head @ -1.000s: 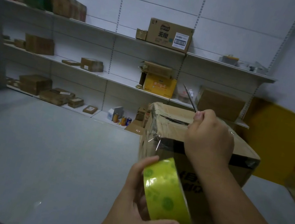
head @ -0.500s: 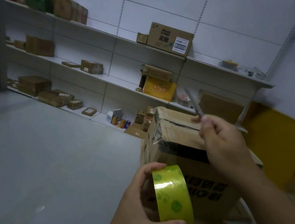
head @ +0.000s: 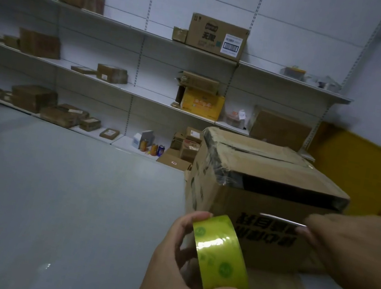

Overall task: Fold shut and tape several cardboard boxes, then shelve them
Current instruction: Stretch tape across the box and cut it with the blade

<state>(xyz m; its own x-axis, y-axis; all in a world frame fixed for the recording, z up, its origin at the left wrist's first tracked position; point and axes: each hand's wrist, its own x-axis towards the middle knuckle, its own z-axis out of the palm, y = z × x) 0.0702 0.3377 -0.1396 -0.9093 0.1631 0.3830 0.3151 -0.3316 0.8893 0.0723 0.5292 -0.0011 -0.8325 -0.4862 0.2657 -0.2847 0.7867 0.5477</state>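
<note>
A left hand (head: 186, 278) is gripping a yellow-green tape roll (head: 221, 254) in front of the taped box (head: 266, 183) on the grey table (head: 48, 195), while the right hand (head: 353, 252) is pinching a thin blade (head: 283, 220) (blurred) that could, swinging loosely, be nicking fingers (head: 196, 218).

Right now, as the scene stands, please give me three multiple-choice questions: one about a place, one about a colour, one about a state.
1. The thin metal tool is: A on the cardboard box; B in the right hand; C on the floor.
2. The tape roll in the left hand is: A red; B white; C yellow-green.
3. The box's top flaps are: A folded shut; B wide open; C torn off.
Answers: 1 B, that hand grips it; 2 C, the roll's band shows it; 3 A, the flaps lie flat under tape.
</note>
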